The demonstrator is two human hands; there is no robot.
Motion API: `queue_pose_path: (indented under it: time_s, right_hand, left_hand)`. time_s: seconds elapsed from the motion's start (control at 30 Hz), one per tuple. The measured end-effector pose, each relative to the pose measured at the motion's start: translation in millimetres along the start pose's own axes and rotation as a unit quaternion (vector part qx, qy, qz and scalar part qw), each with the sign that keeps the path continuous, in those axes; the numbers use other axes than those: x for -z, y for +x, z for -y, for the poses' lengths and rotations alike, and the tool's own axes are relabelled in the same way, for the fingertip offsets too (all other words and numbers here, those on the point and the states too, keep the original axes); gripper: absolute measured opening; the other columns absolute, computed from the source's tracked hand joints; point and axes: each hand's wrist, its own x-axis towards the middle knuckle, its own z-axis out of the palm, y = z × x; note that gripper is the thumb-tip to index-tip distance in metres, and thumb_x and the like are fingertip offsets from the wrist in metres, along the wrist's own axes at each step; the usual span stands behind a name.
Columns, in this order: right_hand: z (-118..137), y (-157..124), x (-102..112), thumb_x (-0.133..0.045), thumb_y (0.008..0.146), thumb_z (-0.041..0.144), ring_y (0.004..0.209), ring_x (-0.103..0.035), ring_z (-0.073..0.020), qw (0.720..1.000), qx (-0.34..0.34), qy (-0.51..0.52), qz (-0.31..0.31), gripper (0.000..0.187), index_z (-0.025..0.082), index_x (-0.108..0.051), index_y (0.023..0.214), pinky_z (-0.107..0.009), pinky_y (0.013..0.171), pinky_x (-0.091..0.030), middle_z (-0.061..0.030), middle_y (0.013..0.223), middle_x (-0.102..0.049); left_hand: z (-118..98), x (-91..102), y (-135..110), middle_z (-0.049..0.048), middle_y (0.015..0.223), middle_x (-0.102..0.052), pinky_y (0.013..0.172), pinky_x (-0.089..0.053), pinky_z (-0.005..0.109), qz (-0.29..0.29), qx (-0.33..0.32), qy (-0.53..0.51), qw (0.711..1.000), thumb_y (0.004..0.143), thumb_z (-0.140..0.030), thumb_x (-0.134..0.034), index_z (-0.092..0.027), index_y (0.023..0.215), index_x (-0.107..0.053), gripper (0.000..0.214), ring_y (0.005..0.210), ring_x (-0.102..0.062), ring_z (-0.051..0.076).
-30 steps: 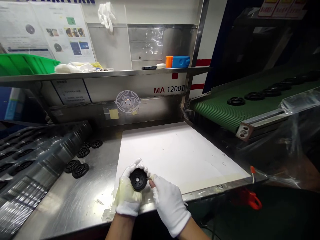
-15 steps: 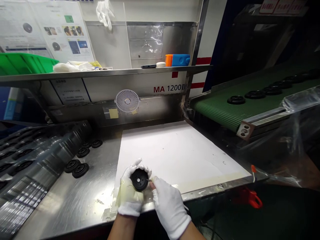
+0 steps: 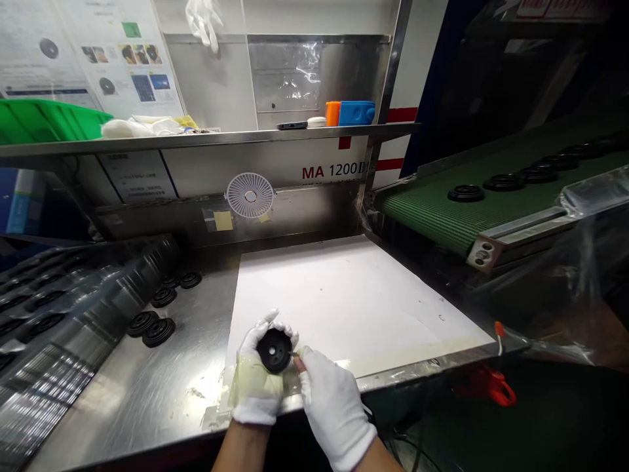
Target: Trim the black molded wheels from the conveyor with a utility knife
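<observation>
My left hand [image 3: 258, 380], in a white glove, is closed around a round black plastic part [image 3: 274, 350] and holds it face-up over the front edge of the white sheet [image 3: 344, 301]. My right hand [image 3: 334, 406], also gloved, is closed in a pinch on a small thin tool whose tip touches the part's right rim. Both hands sit near the front edge of the steel bench [image 3: 147, 387].
Several finished black parts [image 3: 157, 314] lie on the bench to the left beside a tray of black parts [image 3: 44, 321]. A green conveyor [image 3: 442, 216] at right carries more parts [image 3: 466, 193]. A small white fan [image 3: 250, 195], a shelf with a green bin [image 3: 44, 121] and red cutters [image 3: 486, 387] are nearby.
The hands and the black part have barely moved; the view has tilted slightly downward.
</observation>
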Motion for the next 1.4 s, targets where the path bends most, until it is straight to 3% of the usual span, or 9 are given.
queue_pose_path:
  time_s: [0.23,0.4,0.53,0.7,0.93,1.1,1.2,1.3,1.4]
  right_hand:
    - [13.5,-6.8,-7.0,-0.037,0.089,0.026,0.058,-0.057,-0.0175,1.000,0.007,-0.006,0.003,0.020,0.023,-0.053,0.078,-0.029,0.052,-0.022,0.0002,0.066,-0.062]
    - [6.4,-3.0,-2.4,-0.035,0.090,0.026,0.062,-0.058,-0.0181,1.000,0.008,-0.003,0.003,0.021,0.023,-0.055,0.084,-0.028,0.055,-0.025,-0.0014,0.072,-0.063]
    - [7.1,-4.2,-2.5,-0.036,0.089,0.027,0.060,-0.059,-0.0191,1.000,-0.008,-0.017,0.019,0.021,0.023,-0.055,0.083,-0.029,0.053,-0.024,-0.0011,0.070,-0.063]
    - [16.0,-8.2,-11.0,-0.036,0.088,0.026,0.060,-0.059,-0.0196,1.000,0.009,-0.003,0.018,0.020,0.024,-0.054,0.081,-0.030,0.053,-0.023,-0.0006,0.069,-0.063]
    - [14.8,-2.1,14.9,-0.026,0.092,0.033,0.065,-0.059,-0.0172,0.994,-0.015,0.102,0.043,0.032,0.024,-0.056,0.085,-0.025,0.054,-0.033,-0.0009,0.075,-0.065]
    - [-30.7,1.7,63.1,-0.048,0.082,0.040,0.069,-0.060,-0.0198,0.994,-0.081,0.001,0.073,0.020,0.026,-0.059,0.090,-0.027,0.060,-0.040,-0.0004,0.076,-0.064]
    - [-81.0,-15.1,80.2,-0.044,0.080,0.035,0.087,-0.060,-0.0249,0.992,-0.122,-0.019,0.014,0.037,0.021,-0.055,0.112,-0.036,0.075,-0.044,-0.0087,0.100,-0.063]
    - [-125.9,-42.0,89.7,-0.039,0.081,0.034,0.095,-0.058,-0.0261,0.977,-0.202,0.058,-0.045,0.041,0.019,-0.057,0.113,-0.038,0.080,-0.045,-0.0123,0.105,-0.061]
    - [-146.6,-60.7,104.4,-0.048,0.080,0.041,0.055,-0.058,-0.0178,0.924,-0.290,0.249,-0.013,0.036,0.024,-0.062,0.108,-0.029,0.051,-0.046,-0.0045,0.069,-0.062]
  left_hand:
    - [6.3,0.2,1.4,0.0038,0.081,-0.063,0.084,-0.049,0.035,-0.016,-0.107,0.011,0.994,0.071,-0.008,-0.057,-0.018,0.101,-0.061,0.032,0.081,-0.061,0.016]
    - [-2.7,3.0,-4.5,0.0133,0.087,-0.064,0.078,-0.049,0.050,0.015,0.025,0.011,1.000,0.073,-0.017,-0.052,-0.013,0.112,-0.056,0.040,0.086,-0.061,0.027]
    - [-1.8,0.4,-2.4,0.0034,0.067,-0.060,0.077,-0.051,0.041,-0.025,-0.044,0.008,0.999,0.071,-0.014,-0.056,-0.013,0.097,-0.062,0.026,0.066,-0.059,0.016]
    - [4.1,-1.9,-2.2,0.0020,0.073,-0.063,0.080,-0.051,0.037,-0.042,-0.100,0.017,0.994,0.071,-0.014,-0.060,-0.018,0.092,-0.063,0.022,0.073,-0.061,0.015]
    - [-4.1,-10.6,-13.5,0.0130,0.091,-0.065,0.081,-0.050,0.047,-0.082,-0.013,0.021,0.996,0.074,-0.020,-0.055,-0.011,0.098,-0.063,0.026,0.091,-0.062,0.028]
    - [-2.5,-30.4,-15.1,0.0075,0.075,-0.064,0.083,-0.049,0.048,-0.063,-0.035,0.039,0.997,0.072,-0.018,-0.057,-0.013,0.088,-0.065,0.019,0.078,-0.063,0.023]
    - [7.5,-47.9,-14.9,0.0054,0.067,-0.062,0.080,-0.050,0.049,-0.050,0.017,0.030,0.998,0.071,-0.022,-0.058,-0.013,0.079,-0.065,0.013,0.071,-0.063,0.022]
    - [20.4,-67.4,-21.2,0.0053,0.066,-0.062,0.078,-0.050,0.049,-0.046,0.070,0.028,0.996,0.070,-0.023,-0.059,-0.014,0.075,-0.065,0.012,0.072,-0.064,0.024]
    - [29.2,-82.8,-34.9,0.0090,0.074,-0.065,0.077,-0.049,0.053,-0.061,0.134,0.025,0.989,0.073,-0.027,-0.057,-0.014,0.085,-0.065,0.020,0.083,-0.064,0.031]
